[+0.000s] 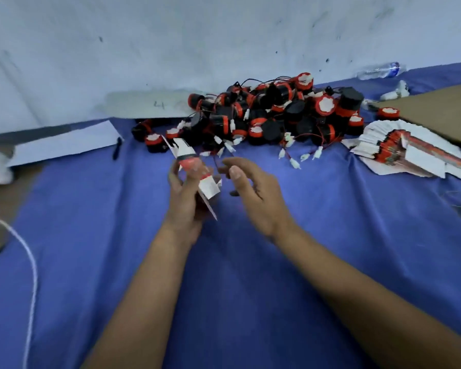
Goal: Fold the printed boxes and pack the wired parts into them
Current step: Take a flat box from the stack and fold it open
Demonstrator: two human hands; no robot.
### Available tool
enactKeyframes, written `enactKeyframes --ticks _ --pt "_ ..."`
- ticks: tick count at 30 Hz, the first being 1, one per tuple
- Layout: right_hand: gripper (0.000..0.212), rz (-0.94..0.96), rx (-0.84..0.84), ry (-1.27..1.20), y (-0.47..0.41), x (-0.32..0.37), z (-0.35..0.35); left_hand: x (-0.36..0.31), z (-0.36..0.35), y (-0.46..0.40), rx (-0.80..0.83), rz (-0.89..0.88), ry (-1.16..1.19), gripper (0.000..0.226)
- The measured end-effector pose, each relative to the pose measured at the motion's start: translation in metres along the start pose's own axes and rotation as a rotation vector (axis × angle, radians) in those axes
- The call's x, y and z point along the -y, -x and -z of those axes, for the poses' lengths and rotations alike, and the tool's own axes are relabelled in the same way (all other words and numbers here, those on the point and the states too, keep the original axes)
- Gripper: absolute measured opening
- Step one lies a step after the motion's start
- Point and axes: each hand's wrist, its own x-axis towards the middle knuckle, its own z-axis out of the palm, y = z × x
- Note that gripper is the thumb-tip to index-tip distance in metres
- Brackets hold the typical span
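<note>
Left hand: grips printed box above blue cloth; box interior blurred
Right hand: fingers loose, empty, beside box
Wired parts: heap behind; wires indistinct

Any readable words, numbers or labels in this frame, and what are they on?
"4": a faint handwritten mark that seems to read so, on the grey patch of the white wall.
Red-and-white printed box in left hand: blurred.
Flat box stack: blurred.
Plastic bottle label: blurred.
</note>
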Motion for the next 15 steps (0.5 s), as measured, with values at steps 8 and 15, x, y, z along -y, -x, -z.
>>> enactKeyframes --ticks 8,15 --pt "0.077 -0.088 0.073 -0.390 -0.003 -0.017 0.000 0.001 0.010 0.002 -0.230 -0.608 -0.743 0.090" --pt "0.064 -0.116 0.032 -0.483 -0.004 -0.009 0.002 0.007 0.004 0.007 -0.172 -0.674 -0.886 0.081"
